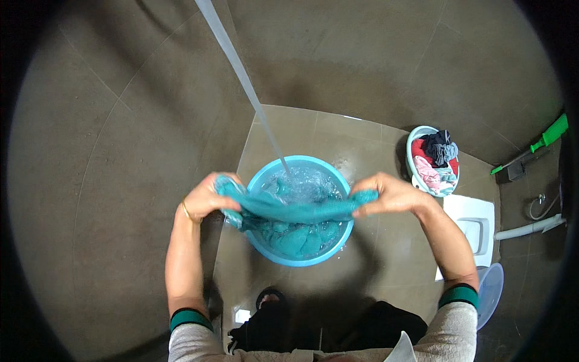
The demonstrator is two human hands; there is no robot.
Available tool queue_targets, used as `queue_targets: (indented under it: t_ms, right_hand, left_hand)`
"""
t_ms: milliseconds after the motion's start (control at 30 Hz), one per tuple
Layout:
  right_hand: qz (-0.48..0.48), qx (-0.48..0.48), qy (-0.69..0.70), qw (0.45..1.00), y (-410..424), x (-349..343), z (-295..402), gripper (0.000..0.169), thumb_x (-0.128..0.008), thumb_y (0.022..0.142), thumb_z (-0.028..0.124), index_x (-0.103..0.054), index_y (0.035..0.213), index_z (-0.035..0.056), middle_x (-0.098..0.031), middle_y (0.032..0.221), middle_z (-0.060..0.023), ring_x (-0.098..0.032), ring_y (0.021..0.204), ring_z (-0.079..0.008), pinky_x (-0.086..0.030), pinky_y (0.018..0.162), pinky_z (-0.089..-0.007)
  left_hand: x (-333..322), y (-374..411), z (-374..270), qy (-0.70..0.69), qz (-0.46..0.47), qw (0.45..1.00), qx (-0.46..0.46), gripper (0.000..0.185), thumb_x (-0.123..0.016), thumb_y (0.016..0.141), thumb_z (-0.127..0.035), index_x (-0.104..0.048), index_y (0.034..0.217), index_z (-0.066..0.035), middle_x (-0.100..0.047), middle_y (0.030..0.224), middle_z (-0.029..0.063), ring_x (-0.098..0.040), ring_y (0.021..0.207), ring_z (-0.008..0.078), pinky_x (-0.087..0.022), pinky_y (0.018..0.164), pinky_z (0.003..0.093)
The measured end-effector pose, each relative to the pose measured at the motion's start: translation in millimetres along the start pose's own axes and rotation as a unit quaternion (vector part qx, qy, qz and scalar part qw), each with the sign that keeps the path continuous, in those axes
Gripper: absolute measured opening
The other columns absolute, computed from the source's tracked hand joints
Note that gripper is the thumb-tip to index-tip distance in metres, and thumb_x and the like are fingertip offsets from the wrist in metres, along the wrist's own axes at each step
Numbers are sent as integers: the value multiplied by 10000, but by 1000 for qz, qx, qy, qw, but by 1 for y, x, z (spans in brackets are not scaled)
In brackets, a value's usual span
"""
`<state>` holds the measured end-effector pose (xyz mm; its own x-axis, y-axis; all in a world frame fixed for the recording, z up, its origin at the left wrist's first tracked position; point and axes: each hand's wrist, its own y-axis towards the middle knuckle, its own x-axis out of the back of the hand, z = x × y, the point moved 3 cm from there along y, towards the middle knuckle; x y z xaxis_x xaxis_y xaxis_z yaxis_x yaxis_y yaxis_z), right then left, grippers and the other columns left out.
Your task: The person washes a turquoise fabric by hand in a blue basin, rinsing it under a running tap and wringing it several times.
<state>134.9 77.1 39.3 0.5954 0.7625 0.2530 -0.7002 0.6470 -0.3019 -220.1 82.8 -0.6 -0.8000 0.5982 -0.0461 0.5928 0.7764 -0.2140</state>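
A wet teal cloth (294,209) is stretched between my two hands above a blue plastic basin (298,262). My left hand (209,199) grips one bunched end, just past the basin's left rim. At the right rim, my right hand (392,194) pinches the other end between thumb and fingers. The cloth's middle is blurred and sags a little. More teal fabric (298,242) lies in the water below it. A stream of water (246,83) falls from above into the far side of the basin, where the surface is bubbly. The stream's source is out of view.
Against the far wall at right stands a pale tub (410,158) heaped with clothes (434,151). Nearer are a white squat toilet (470,221) and a clear plastic tub (491,294). A green-handled brush (549,133) and a white pipe (529,227) are by the right wall.
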Motion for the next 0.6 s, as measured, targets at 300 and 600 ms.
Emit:
queue_targets:
  t_ms: [300, 600]
  right_hand:
    - [-147, -3, 667, 730, 178, -59, -178, 518, -718, 778, 217, -486, 1218, 72, -581, 1141, -90, -569, 1042, -239, -471, 878, -424]
    - [-421, -286, 370, 777, 203, -130, -309, 506, -598, 810, 224, -449, 1279, 108, -550, 1190, -123, -519, 1105, -267, -400, 964, -424]
  left_hand:
    - [-8, 151, 215, -401, -165, 899, 67, 471, -635, 839, -231, -466, 1247, -68, -567, 1166, 86, -566, 1038, 268, -493, 851, 468]
    - [-51, 187, 228, 412, -158, 867, 231, 458, -632, 791, -295, -550, 1210, -130, -547, 1197, 181, -491, 1137, 348, -391, 960, 413]
